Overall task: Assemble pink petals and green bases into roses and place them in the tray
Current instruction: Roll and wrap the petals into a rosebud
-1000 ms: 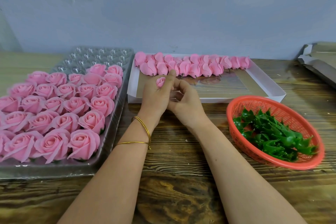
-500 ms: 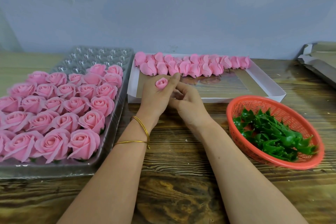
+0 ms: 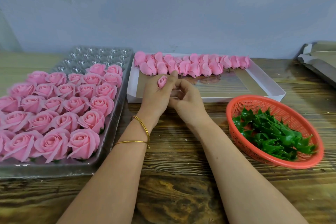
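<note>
The roses (image 3: 91, 120) are soft pink, paler at the petal edges, and dark green shows beneath a few of the front ones. Their tray (image 3: 101, 53) is clear plastic with a silvery sheen, and its far end is patterned with rows of round cups. The bud (image 3: 161, 81) in the left hand (image 3: 156, 96) is the same pink. So are the petal heads (image 3: 192, 65) lined along the white box (image 3: 227, 99), whose floor is tan with a glossy centre. The basket (image 3: 272, 97) is orange-red with a fine mesh pattern, and the bases (image 3: 272, 134) in it are glossy dark green. The table (image 3: 178, 160) is brown wood streaked with dark grain. The wall (image 3: 181, 14) is pale blue-grey. Two bangles (image 3: 143, 127) are gold.
</note>
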Demonstrator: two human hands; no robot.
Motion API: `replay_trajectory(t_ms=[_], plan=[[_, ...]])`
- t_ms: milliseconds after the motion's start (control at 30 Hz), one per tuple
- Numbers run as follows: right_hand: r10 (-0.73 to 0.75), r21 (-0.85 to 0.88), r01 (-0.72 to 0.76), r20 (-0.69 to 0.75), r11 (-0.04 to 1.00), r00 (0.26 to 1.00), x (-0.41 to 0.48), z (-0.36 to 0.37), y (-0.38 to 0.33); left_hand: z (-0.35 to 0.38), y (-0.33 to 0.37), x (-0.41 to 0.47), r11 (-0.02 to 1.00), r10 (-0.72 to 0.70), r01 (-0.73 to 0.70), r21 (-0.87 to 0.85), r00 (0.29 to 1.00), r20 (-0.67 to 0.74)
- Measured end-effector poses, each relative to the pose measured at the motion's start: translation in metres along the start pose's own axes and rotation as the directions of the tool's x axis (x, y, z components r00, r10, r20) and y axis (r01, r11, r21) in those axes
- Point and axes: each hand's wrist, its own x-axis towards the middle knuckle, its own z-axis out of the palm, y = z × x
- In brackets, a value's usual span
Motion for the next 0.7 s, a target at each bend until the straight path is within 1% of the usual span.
replay_trajectory(t_ms=[167,333,533,700], plan=[[0.007,0.008,-0.008,0.069,1.000,0.998,-0.0015,-0.0015,-0.0017,-0.0032,0.0033,-0.0017,0.999,0.037,-0.036,-0.022,0.998,0.042],[-0.002,0.001,0.002,0.082,1.000,0.997,-0.0014,-0.0016,-0.0013,-0.0034,0.0042,-0.0019,0.996,0.027,-0.023,-0.084,0.999,0.044],[0.017,0.004,-0.017,0.087,1.000,0.996,-0.0004,-0.0029,-0.0005,-0.0017,-0.0012,0.0019,0.999,-0.043,0.043,-0.008,0.998,-0.051],[0.031,-0.009,-0.030,0.048,0.999,0.998,0.0013,-0.0034,0.0034,-0.0016,-0.0041,0.0027,0.998,-0.061,0.061,-0.004,0.998,-0.033]])
